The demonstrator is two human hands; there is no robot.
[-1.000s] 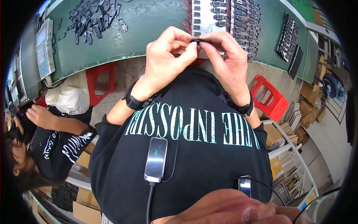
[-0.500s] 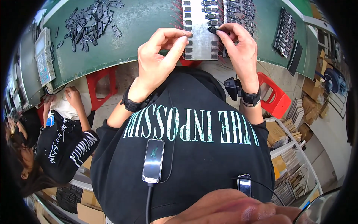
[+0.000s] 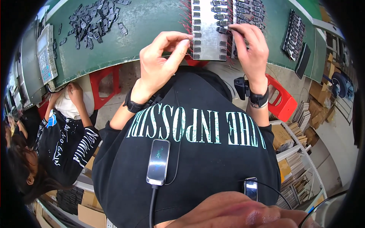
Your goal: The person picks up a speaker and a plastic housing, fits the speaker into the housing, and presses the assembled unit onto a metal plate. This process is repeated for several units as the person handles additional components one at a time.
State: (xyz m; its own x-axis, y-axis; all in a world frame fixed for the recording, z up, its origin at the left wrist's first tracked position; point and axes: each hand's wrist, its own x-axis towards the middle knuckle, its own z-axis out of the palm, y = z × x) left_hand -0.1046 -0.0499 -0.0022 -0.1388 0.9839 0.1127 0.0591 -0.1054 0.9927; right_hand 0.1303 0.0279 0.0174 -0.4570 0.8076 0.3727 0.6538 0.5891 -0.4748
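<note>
The silver plate (image 3: 211,45) lies on the green surface (image 3: 148,22), black modules (image 3: 197,35) lining its left side. At the plate's left edge, the left hand (image 3: 159,57) has thumb and index finger narrowly spaced; whether they pinch anything is unclear. At its right edge, the right hand's (image 3: 253,51) narrowed fingers meet a black casing (image 3: 222,30), their grip indistinct. Left of the plate lies a casing heap (image 3: 95,23).

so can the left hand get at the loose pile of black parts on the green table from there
Probably yes: the left hand is up over the table edge, and only green tabletop and one stray black part show between it and the pile.
</note>
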